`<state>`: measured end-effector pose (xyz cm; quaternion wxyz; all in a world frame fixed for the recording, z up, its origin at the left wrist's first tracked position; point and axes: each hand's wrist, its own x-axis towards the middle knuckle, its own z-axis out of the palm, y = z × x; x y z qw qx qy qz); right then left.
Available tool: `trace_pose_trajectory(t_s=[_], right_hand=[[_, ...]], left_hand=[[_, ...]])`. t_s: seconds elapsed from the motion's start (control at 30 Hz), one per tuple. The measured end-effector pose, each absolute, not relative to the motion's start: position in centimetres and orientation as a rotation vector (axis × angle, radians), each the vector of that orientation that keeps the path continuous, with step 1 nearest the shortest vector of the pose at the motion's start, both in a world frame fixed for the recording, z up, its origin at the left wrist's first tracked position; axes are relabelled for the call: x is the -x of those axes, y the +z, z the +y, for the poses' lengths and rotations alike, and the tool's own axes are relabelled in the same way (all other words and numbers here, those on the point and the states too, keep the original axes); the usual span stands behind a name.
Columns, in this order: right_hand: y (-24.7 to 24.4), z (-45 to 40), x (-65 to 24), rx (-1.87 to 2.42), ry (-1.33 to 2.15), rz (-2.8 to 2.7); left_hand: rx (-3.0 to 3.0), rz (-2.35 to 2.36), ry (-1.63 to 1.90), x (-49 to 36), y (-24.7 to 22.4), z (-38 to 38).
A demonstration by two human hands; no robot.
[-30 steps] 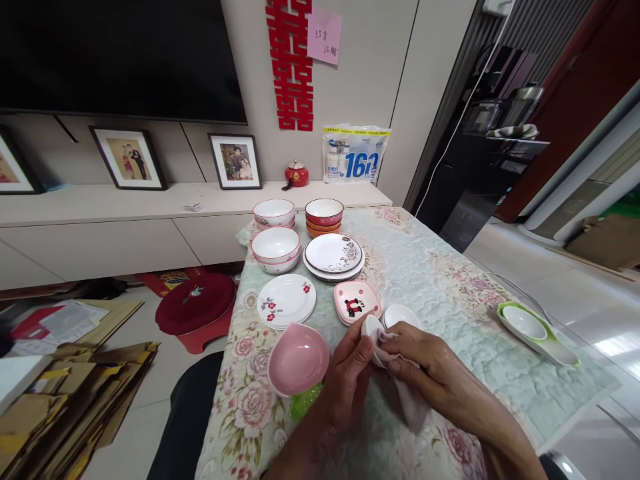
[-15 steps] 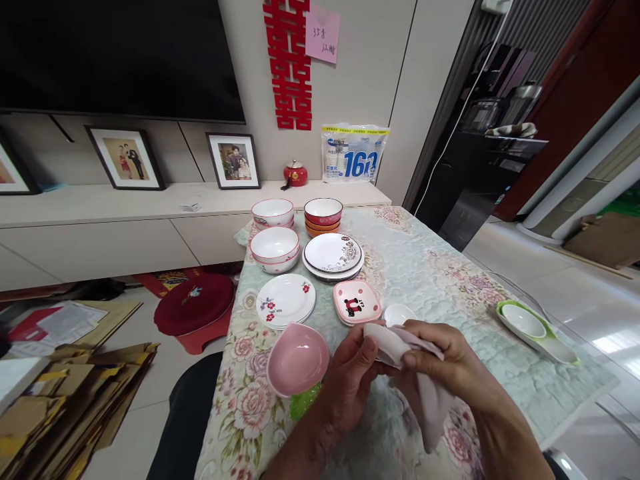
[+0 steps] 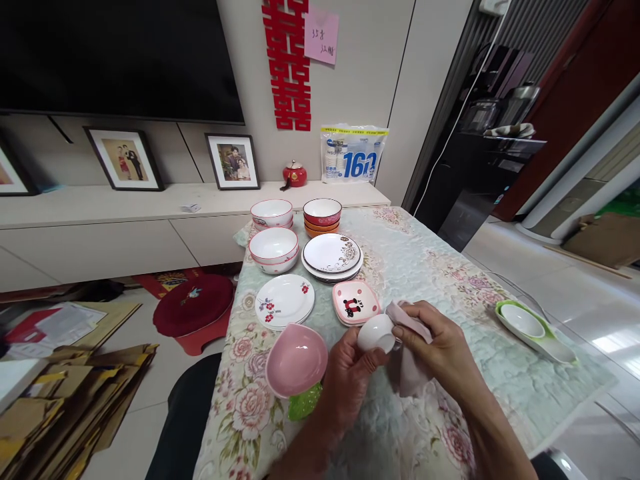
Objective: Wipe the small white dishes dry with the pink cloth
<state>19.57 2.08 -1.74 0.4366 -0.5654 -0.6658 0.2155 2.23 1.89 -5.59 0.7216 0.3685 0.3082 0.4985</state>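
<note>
A small white bowl (image 3: 376,333) is gripped by its rim in my left hand (image 3: 353,370), its outside turned up toward me. My right hand (image 3: 435,343) is closed on a pale pink cloth (image 3: 413,367), pressing it against the bowl's right edge; the cloth's loose end hangs below. Just beyond the bowl lies a pink square cat plate (image 3: 357,301), stacked on at least one more. To the left of my left hand sits a pink peach-shaped bowl (image 3: 297,361) with a green leaf handle (image 3: 305,402).
White floral plates (image 3: 285,300), brown-patterned plates (image 3: 332,253), red-rimmed bowls (image 3: 274,247) and red and orange bowls (image 3: 323,217) stand stacked farther back. A green-edged spoon-shaped dish (image 3: 550,347) holding a small white bowl (image 3: 523,320) lies near the right edge. A red stool (image 3: 193,305) is left of the table.
The white bowl has turned in my left hand, so more of its outside shows. My right hand and the cloth have shifted up a little. The small white dish behind them is now out of sight.
</note>
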Motion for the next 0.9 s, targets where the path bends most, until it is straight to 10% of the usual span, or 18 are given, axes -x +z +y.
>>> trace_pose_trajectory(t_s=[0.9], right_hand=[[-2.5,1.6,-16.3,1.276,0.203,-1.762]], left_hand=[[-1.026,0.938,1.073,-2.4,-5.3,1.6]])
